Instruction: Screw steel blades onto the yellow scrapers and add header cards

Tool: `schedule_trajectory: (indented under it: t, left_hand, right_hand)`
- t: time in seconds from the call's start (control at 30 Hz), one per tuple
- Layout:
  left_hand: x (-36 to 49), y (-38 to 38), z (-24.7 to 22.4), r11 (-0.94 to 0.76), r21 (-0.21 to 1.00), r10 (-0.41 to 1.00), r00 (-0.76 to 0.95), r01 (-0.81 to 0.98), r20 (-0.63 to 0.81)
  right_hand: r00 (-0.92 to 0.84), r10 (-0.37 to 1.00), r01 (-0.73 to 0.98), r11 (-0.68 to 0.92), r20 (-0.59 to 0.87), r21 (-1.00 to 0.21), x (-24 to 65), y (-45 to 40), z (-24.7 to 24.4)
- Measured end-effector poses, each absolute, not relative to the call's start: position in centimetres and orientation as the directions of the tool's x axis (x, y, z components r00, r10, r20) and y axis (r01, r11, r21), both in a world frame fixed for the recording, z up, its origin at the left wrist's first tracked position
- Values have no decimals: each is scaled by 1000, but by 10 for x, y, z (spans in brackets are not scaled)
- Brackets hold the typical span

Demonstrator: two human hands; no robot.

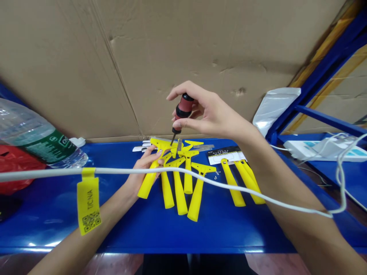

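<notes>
My right hand is wrapped round a red and black screwdriver, its shaft pointing down. The tip meets the head of a yellow scraper, which my left hand grips near the neck. Several more yellow scrapers lie fanned out just right of it, handles toward me. Small screws are scattered beside the rightmost of these heads. Flat metal blades rest behind them. Further right are several loose yellow handles, their upper ends by a black and white printed card.
A large water bottle lies at the left by a red bag. Across the front hangs a white cable with a yellow tag. Cardboard stands behind the blue table. A power strip sits at right.
</notes>
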State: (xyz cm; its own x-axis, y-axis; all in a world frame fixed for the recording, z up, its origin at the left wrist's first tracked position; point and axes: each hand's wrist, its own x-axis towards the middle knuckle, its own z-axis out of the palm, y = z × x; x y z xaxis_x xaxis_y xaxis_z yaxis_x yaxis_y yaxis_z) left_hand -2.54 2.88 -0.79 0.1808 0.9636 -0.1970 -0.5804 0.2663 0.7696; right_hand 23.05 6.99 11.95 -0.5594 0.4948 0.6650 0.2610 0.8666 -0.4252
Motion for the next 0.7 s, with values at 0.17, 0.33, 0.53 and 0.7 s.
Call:
schedule_trajectory:
  t: [0.17, 0.33, 0.53, 0.7]
  left_hand:
    - [-23, 28, -10, 283, 752, 958, 206, -596, -198]
    - [-23, 30, -11, 296, 743, 955, 206, -600, -215]
    - [-24, 29, -11, 283, 751, 959, 193, -596, -208]
    - [-24, 30, -14, 294, 736, 955, 210, -609, -208]
  right_hand:
    - [-543, 501, 301, 865, 673, -401, 229, 69, 120]
    - [-592, 499, 243, 860, 633, -449, 230, 68, 119]
    - [-528, 502, 307, 865, 685, -398, 230, 74, 116]
    - [-566, 527, 231, 840, 634, -492, 231, 75, 116]
